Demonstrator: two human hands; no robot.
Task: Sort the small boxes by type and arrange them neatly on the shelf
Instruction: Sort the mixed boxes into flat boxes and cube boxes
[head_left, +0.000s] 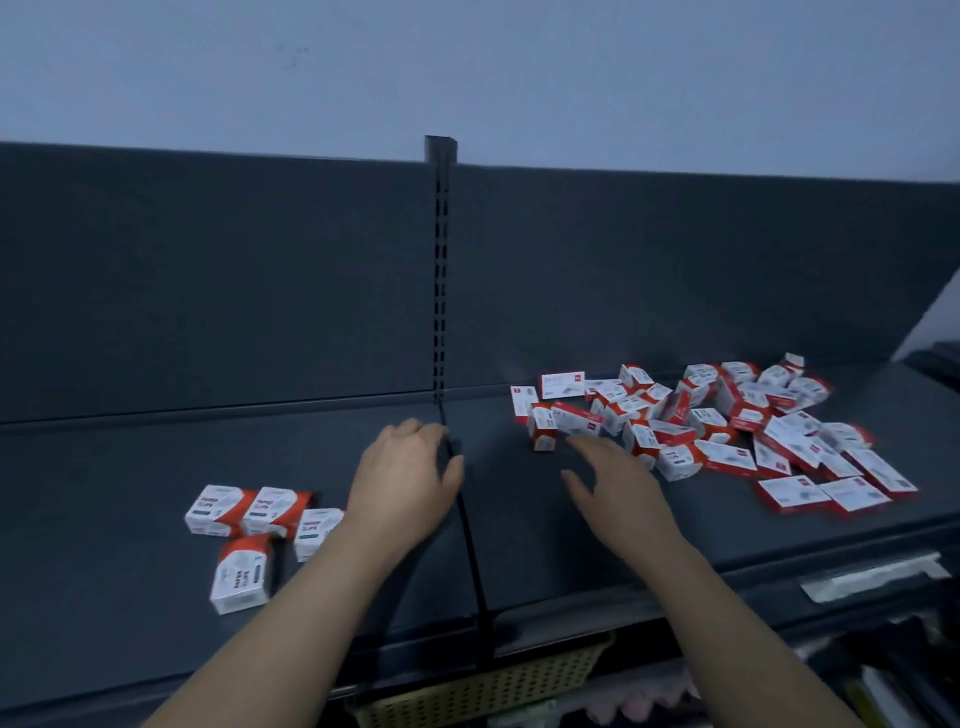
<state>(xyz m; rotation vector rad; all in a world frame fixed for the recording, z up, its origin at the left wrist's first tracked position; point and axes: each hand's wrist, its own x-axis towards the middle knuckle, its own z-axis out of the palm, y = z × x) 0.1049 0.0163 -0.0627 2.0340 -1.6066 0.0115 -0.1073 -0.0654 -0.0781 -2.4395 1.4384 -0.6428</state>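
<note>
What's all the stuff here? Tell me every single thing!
sorted boxes: four, white and red, left part of the shelf
box pile: many, too jumbled to count, white and red, right part of the shelf
shelf: one, dark grey, across the middle
slotted post: one, black, upright at the back panel
basket: one, beige, below the shelf
wall: one, pale blue-grey, behind
left grip: one, bare, open, over the shelf's seam
right grip: one, bare, open, just before the pile
</note>
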